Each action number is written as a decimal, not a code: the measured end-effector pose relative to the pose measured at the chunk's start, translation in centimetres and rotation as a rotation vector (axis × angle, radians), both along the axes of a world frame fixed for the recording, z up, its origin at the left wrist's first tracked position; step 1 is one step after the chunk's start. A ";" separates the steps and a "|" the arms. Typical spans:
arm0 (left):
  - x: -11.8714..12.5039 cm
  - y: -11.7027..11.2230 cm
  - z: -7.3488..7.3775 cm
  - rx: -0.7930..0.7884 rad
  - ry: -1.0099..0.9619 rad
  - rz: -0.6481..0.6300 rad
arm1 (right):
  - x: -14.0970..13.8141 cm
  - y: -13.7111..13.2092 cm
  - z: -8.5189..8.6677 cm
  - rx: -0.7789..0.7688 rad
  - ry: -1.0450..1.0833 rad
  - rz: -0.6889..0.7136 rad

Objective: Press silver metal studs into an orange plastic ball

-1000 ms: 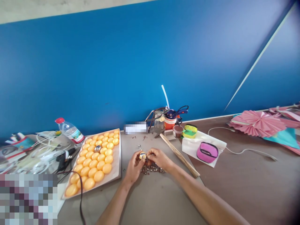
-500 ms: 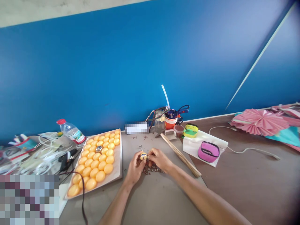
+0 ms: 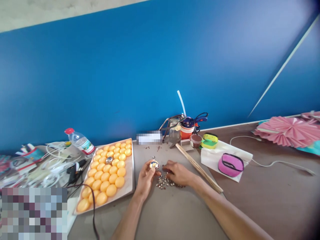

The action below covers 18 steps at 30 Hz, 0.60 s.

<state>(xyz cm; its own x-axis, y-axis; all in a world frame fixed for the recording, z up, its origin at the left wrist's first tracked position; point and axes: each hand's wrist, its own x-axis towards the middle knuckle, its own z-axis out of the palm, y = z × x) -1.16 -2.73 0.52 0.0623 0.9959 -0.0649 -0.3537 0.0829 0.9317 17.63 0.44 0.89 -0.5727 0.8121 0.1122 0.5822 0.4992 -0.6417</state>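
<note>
On grey table (image 3: 170, 213) hands parted: left hand (image 3: 145, 178) grips ball (image 3: 154, 164), right hand (image 3: 179, 174) touches studs (image 3: 163, 182)

pixelated patch (image 3: 33, 213) lower left, blurred label (image 3: 149, 137), fan (image 3: 290, 130) cut off right

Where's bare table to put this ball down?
Widest: the brown table right of the sticks, in front of the pouch and cable. Also the grey strip on the near side of the studs. Crowded: tray and wires left of the left hand holding the ball, cups at the back.
</note>
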 end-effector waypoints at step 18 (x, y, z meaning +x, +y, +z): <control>0.0 0.1 -0.1 -0.011 0.003 0.024 | -0.6 0.8 -1.7 0.057 0.210 -0.236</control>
